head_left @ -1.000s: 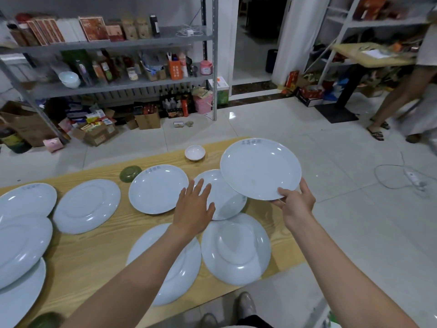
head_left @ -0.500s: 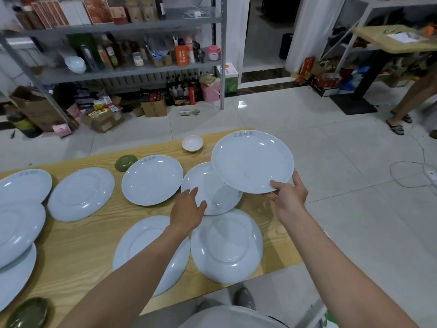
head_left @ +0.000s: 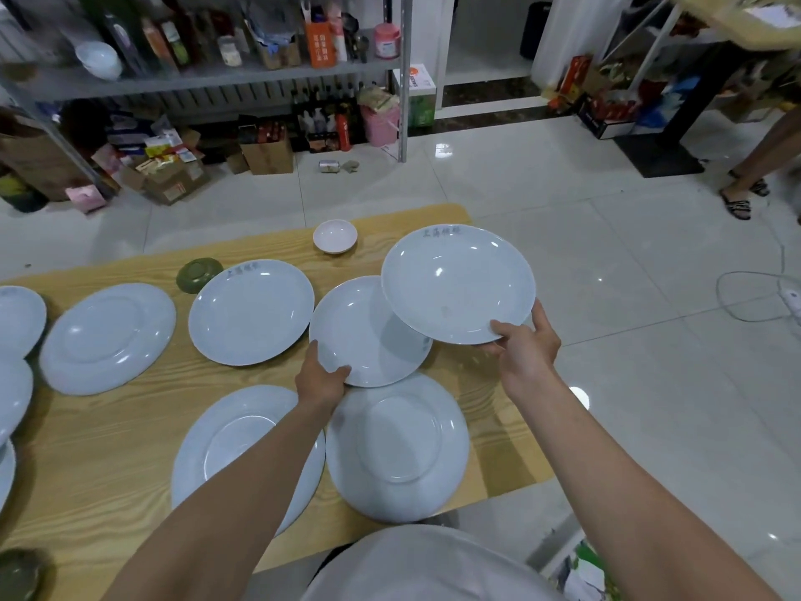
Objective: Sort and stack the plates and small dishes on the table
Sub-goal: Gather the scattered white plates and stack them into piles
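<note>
My right hand grips the near rim of a pale blue plate and holds it in the air over the table's right end. My left hand grips the near-left rim of a second pale blue plate, which lies partly under the raised one. Several more pale blue plates lie flat on the wooden table: one at centre, two large ones near me, and others to the left. A small white dish and a green dish sit near the far edge.
Another green dish sits at the near left corner. Behind the table, metal shelves hold bottles and boxes, with cartons on the tiled floor. A person's sandalled foot stands at far right. A cable lies on the floor.
My left hand went from hovering open over the middle plate to taking hold of its rim. The raised plate in my right hand has stayed over the table's right end.
</note>
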`<move>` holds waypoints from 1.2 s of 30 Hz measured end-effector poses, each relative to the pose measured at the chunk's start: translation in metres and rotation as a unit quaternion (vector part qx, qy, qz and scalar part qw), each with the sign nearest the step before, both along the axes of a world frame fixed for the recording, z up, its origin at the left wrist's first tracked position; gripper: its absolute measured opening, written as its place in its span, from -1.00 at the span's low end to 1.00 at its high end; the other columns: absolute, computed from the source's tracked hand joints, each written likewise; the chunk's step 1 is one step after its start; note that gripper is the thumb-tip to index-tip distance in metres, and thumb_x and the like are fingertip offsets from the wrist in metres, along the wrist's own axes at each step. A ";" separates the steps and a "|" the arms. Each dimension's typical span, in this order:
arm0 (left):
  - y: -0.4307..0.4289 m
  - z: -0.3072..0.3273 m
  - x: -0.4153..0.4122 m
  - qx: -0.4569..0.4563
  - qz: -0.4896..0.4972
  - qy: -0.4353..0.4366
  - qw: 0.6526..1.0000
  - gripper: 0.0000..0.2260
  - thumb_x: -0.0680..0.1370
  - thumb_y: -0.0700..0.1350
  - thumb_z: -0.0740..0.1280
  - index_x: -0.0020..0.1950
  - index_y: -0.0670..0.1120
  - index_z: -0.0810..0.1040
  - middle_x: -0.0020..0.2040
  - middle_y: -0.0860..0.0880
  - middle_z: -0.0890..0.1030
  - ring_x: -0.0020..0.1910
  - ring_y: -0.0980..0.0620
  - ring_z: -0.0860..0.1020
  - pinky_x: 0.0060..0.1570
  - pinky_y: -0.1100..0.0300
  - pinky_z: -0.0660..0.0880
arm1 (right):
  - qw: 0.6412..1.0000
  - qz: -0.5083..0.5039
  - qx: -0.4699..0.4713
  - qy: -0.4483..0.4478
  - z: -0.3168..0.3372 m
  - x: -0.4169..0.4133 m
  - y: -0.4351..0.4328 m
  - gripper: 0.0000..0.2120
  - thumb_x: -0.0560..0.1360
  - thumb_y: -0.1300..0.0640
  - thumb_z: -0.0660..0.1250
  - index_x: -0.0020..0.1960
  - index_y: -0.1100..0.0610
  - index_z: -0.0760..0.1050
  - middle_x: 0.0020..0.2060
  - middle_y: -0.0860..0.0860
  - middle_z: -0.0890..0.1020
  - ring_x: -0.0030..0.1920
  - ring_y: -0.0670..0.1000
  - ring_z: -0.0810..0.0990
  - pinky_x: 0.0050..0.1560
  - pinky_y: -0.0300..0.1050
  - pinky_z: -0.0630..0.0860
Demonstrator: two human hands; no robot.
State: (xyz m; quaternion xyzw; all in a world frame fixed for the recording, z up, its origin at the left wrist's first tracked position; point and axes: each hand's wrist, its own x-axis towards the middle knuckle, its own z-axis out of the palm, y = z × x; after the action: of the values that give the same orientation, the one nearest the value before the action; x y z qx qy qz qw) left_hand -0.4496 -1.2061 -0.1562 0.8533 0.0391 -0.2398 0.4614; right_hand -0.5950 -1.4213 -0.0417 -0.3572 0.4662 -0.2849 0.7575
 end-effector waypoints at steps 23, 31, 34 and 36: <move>-0.005 0.029 -0.014 -0.347 0.205 0.135 0.905 -0.18 0.47 -0.53 0.29 0.55 0.17 0.23 0.21 -0.12 0.56 -0.04 -0.21 0.68 -0.12 -0.14 0.64 | 0.997 0.067 0.010 -0.032 0.006 0.009 -0.006 -0.26 0.40 0.52 0.35 0.43 -0.06 0.44 -0.01 0.00 0.70 -0.28 0.06 0.65 -0.29 -0.09 0.57; 0.005 0.062 -0.039 -0.375 0.195 0.089 0.902 -0.20 0.49 -0.49 0.32 0.56 0.15 0.21 0.17 -0.12 0.59 -0.09 -0.07 0.70 -0.18 0.00 0.66 | 0.990 0.129 -0.014 -0.062 0.034 0.001 0.004 -0.22 0.39 0.54 0.34 0.47 -0.07 0.40 -0.15 -0.05 0.74 -0.20 0.07 0.65 -0.13 0.04 0.56; 0.016 0.074 -0.048 -0.380 0.197 0.062 0.902 -0.21 0.49 -0.48 0.32 0.55 0.16 0.22 0.20 -0.19 0.58 0.01 -0.11 0.68 -0.13 -0.01 0.65 | 0.986 0.146 -0.003 -0.075 0.044 0.000 0.013 -0.20 0.39 0.56 0.33 0.48 -0.07 0.38 -0.07 0.01 0.72 -0.08 0.16 0.67 0.02 0.14 0.58; 0.026 0.082 -0.056 -0.389 0.204 0.047 0.897 -0.21 0.49 -0.48 0.33 0.55 0.17 0.22 0.21 -0.20 0.58 0.04 -0.13 0.67 -0.09 -0.03 0.65 | 0.983 0.161 0.014 -0.085 0.050 0.000 0.023 -0.19 0.39 0.56 0.33 0.49 -0.07 0.38 -0.05 0.02 0.71 0.05 0.22 0.68 0.15 0.39 0.51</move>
State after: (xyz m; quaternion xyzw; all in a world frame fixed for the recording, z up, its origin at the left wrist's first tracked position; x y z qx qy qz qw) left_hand -0.5051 -1.1796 -0.0745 0.5668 0.1381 -0.1765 0.7928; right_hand -0.5946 -1.3983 0.0088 -0.3913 0.3409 -0.1817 0.8352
